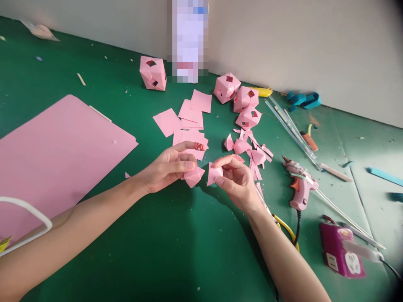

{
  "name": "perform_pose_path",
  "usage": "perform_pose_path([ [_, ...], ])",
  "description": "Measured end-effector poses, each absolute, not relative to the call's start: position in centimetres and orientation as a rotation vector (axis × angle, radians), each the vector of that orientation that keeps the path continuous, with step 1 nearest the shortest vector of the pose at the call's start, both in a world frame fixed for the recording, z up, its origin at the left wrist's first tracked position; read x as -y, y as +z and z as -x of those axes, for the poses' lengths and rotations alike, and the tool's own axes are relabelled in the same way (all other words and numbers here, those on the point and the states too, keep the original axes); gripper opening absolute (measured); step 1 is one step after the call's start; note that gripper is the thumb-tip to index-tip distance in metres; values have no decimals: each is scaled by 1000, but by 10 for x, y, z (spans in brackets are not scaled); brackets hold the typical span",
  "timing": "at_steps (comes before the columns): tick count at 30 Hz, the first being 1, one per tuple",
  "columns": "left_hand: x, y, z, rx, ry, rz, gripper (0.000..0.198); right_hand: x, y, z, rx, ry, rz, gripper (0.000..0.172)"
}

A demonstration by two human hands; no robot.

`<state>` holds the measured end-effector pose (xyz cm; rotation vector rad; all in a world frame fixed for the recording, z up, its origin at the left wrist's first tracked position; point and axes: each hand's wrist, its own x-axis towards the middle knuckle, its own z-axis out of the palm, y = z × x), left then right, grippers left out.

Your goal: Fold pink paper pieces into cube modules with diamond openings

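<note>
My left hand (176, 165) pinches a pink folded paper piece (194, 177) between thumb and fingers, its pointed folds facing right. A bandage with a red pattern (199, 146) wraps the left index finger, which stretches out above the piece. Close by on the right, my right hand (234, 178) grips a second, smaller folded paper piece (214, 173) by its edge. A narrow gap separates the two pieces. Square pink paper sheets (190, 138) lie just beyond my left hand. Loose folded pieces (242, 146) and paper strips (256, 163) lie beyond my right hand.
Finished-looking pink paper polyhedra (153, 73) stand along the wall. A large pink sheet (63, 155) covers the left. To the right are a pink glue gun (300, 184), clear glue sticks (292, 132), scissors with yellow handles (288, 230) and a purple power socket (340, 251). A blurred-out upright screen (188, 42) stands behind.
</note>
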<state>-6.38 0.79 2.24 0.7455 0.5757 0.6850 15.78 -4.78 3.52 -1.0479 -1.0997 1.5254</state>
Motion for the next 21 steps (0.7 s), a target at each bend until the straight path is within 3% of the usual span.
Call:
perform_pose_path([
  [4,-7,23,63,-594,698,-767,46,49,40,-155,1117,1618,1018,37],
  [12,-6,28,60,-576,682,-750,31,50,42,-154,1221,1559,1031,17],
  [17,-5,31,59,-598,617,-813,31,51,36,-157,1118,1625,975,45],
  [21,-4,30,57,-602,648,-838,38,50,39,-156,1096,1641,974,44],
])
